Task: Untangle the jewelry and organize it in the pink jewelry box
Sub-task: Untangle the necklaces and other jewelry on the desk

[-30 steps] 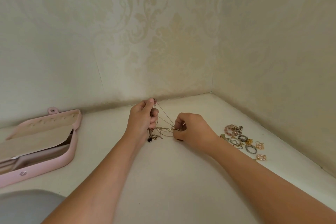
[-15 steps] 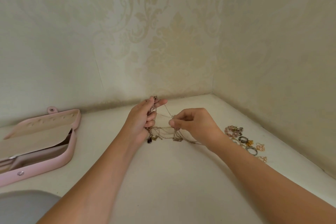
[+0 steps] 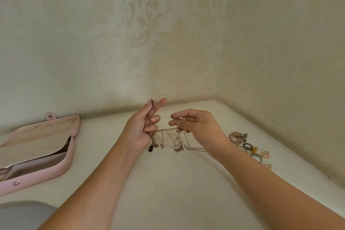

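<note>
Metal chains (image 3: 168, 137), tangled, are held stretched between a gripping left hand (image 3: 140, 129) and a right hand (image 3: 199, 127) pinching one strand. The open pink jewelry box (image 3: 63, 166) is seen well left of the left hand.

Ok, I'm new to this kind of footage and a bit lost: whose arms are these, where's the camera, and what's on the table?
There is no machine here. These are a person's bare arms, filmed by one wide-angle camera worn on their head, looking down. The left hand holds a bunch of tangled necklaces over the white table, and the right hand pinches one strand. The open pink jewelry box lies to the left. A loose pile of rings and beads sits to the right.
</note>
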A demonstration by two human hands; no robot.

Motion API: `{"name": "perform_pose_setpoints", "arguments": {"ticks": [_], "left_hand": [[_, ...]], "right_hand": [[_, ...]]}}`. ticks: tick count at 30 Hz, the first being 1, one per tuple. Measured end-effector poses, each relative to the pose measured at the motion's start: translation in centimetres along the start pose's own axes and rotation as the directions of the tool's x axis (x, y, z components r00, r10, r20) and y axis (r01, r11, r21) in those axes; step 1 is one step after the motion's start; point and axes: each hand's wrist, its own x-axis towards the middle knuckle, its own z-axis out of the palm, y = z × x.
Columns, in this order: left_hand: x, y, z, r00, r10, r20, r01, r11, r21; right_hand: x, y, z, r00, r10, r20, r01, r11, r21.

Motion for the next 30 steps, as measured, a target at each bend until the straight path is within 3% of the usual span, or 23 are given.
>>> {"name": "perform_pose_setpoints", "arguments": {"ticks": [4, 6, 10, 12, 15, 17, 18, 19, 21, 22, 23, 25, 27, 30], "left_hand": [[0.2, 0.1, -0.1, 0.998, -0.009, -0.062, 0.008, 1.0, -0.019], [0.2, -0.1, 0.0, 0.996, 0.001, -0.092, 0.002, 0.999, 0.035], [0.3, -0.6, 0.1, 0.978, 0.083, -0.192, -0.033, 0.968, 0.25], [0.3, -0.8, 0.0, 0.956, 0.149, -0.253, -0.044, 0.925, 0.378], [0.3, -1.2, -0.1, 0.934, 0.195, -0.3, -0.039, 0.888, 0.458], [0.4, -1.4, -0.4, 0.91, 0.22, -0.351, -0.021, 0.87, 0.492], [0.5, -1.4, -0.6, 0.893, 0.26, -0.367, 0.002, 0.813, 0.582], [0.6, -1.4, -0.9, 0.879, 0.316, -0.356, 0.043, 0.692, 0.72], [0.4, -1.5, -1.3, 0.859, 0.42, -0.292, 0.129, 0.375, 0.918], [0.1, -1.4, -1.3, 0.854, 0.45, -0.262, 0.139, 0.287, 0.948], [-0.1, -1.4, -1.1, 0.852, 0.474, -0.225, 0.106, 0.265, 0.958], [-0.4, -1.2, -0.4, 0.887, 0.446, -0.116, -0.048, 0.338, 0.94], [-1.0, -1.3, 1.0, 0.963, 0.268, 0.034, -0.174, 0.519, 0.837], [-2.0, -1.7, 2.2, 0.972, -0.022, 0.233, -0.151, 0.705, 0.693]], "right_hand": [[0.1, 0.0, -0.7, 0.999, 0.038, -0.04, -0.032, 0.991, 0.127], [0.2, 0.0, -1.1, 0.997, 0.063, -0.053, -0.057, 0.992, 0.11], [0.3, 0.1, -1.6, 0.991, -0.01, -0.13, -0.03, 0.954, -0.299], [0.3, 0.0, -1.9, 0.992, -0.03, -0.124, -0.022, 0.917, -0.398], [0.2, -0.3, -2.1, 0.996, 0.007, -0.088, -0.034, 0.951, -0.306], [0.1, -0.7, -2.0, 0.998, 0.016, -0.06, -0.023, 0.992, -0.122], [0.1, -1.0, -2.1, 0.999, 0.009, -0.046, -0.01, 0.999, -0.031], [0.1, -1.2, -2.2, 0.999, -0.005, -0.039, 0.006, 1.0, 0.03], [0.2, -1.6, -2.6, 0.999, -0.035, -0.037, 0.037, 0.997, 0.067], [0.2, -1.8, -2.7, 0.998, -0.048, -0.034, 0.05, 0.996, 0.068], [0.2, -1.9, -2.9, 0.998, -0.059, -0.028, 0.06, 0.996, 0.066], [0.1, -2.1, -2.9, 0.997, -0.082, -0.003, 0.082, 0.994, 0.066], [-0.1, -2.3, -2.9, 0.994, -0.104, 0.019, 0.102, 0.993, 0.06], [-0.3, -2.6, -2.9, 0.993, -0.113, 0.039, 0.111, 0.992, 0.056]]}}
